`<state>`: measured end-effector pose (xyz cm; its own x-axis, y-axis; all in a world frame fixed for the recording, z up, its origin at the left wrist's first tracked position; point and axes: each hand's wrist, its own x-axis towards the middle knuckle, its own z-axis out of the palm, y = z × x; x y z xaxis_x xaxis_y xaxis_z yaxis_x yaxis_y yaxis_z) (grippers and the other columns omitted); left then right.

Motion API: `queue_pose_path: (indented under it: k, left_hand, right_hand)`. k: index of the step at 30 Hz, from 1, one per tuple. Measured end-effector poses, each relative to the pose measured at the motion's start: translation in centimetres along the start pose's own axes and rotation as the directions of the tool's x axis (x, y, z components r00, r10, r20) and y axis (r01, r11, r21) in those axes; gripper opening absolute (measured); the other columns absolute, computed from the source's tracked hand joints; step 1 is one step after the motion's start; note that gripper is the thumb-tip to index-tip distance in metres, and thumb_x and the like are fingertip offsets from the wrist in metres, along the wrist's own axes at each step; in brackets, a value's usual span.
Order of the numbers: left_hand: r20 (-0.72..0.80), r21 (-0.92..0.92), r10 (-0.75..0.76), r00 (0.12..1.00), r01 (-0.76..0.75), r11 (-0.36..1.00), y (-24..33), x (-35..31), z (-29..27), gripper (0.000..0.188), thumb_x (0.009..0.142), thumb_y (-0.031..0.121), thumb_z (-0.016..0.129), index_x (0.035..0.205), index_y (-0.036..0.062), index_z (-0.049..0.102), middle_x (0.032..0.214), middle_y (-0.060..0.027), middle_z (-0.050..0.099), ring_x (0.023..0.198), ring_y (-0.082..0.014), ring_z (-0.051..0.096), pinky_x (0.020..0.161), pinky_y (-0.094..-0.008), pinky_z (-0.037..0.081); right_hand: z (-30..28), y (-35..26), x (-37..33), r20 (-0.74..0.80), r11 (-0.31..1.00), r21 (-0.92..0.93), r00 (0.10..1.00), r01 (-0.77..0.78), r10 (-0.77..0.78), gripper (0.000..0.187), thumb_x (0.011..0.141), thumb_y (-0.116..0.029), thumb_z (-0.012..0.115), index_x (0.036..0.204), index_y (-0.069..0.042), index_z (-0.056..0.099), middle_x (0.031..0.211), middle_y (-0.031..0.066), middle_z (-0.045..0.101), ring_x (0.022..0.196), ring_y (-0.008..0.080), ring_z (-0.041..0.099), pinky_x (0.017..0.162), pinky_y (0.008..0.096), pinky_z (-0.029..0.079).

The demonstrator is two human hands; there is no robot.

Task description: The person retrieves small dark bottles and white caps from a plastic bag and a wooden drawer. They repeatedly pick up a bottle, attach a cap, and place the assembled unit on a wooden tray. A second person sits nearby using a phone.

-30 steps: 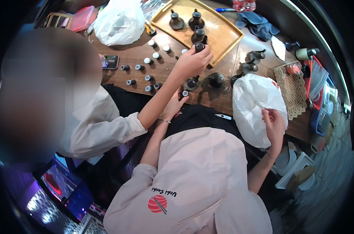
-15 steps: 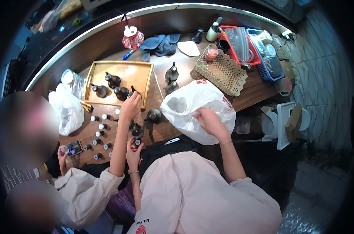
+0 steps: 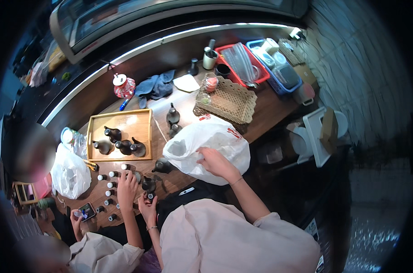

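1. Right hand (image 3: pixel 215 161) grips the one white plastic bag (image 3: pixel 206 145), fingers curled into its top; left hand (image 3: pixel 148 207) pinches a small dark bottle (image 3: pixel 150 196).
2. Four dark bottles sit in the wooden tray (image 3: pixel 120 123) beyond the fingers; another person's hand (image 3: pixel 127 186) rests just left.
3. Brown wooden counter (image 3: pixel 270 109); dim room.
4. Small caps too blurred to count.

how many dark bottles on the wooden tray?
4 on the tray: one upper left, one far left, two along the front edge. None look hidden.

Single head fisheye, high, looking down on wooden counter (image 3: pixel 270 109).
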<state>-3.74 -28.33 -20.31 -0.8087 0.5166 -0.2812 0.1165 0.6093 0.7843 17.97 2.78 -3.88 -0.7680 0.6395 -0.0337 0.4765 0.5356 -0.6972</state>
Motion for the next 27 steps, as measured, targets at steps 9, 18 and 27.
queue_pose_path:
  k: [9,18,27]
  left_hand:
    - [-0.004,-0.134,-0.063,0.998,0.062,0.989,-2.6,-1.4,-0.7,0.083,0.083,0.016,0.09,0.151,0.0065,0.046,0.117,-0.0054,0.059,0.078,-0.0095,0.058,0.066,-0.0233,0.052]
    - [-0.122,-0.142,-0.16,0.98,0.142,0.98,-2.3,-4.3,1.2,0.078,0.088,0.027,0.087,0.149,0.004,0.043,0.121,-0.0142,0.059,0.084,-0.0181,0.064,0.073,-0.0294,0.055]
    - [-0.496,-0.118,-0.329,0.803,0.313,0.942,-1.0,-5.6,7.9,0.084,0.086,0.035,0.089,0.15,0.0048,0.044,0.122,-0.0155,0.06,0.088,-0.0224,0.065,0.076,-0.0357,0.057]
  right_hand:
    - [-8.3,-2.2,-2.9,0.077,0.554,0.82,0.986,-0.145,0.145,0.031,0.099,-0.004,0.066,0.127,0.006,0.064,0.115,0.0094,0.07,0.085,0.0142,0.068,0.082,0.03,0.056]
    - [-18.0,10.9,-9.2,-0.091,-0.056,0.987,0.819,0.148,0.566,0.021,0.096,-0.006,0.057,0.116,0.001,0.06,0.085,0.0031,0.054,0.066,0.0115,0.05,0.059,0.0272,0.041]
    - [-45.5,57.2,-13.0,-0.613,0.576,0.429,0.244,-0.695,0.751,0.044,0.091,-0.033,0.07,0.116,0.002,0.064,0.093,0.0124,0.067,0.071,0.0243,0.065,0.061,0.0416,0.056]
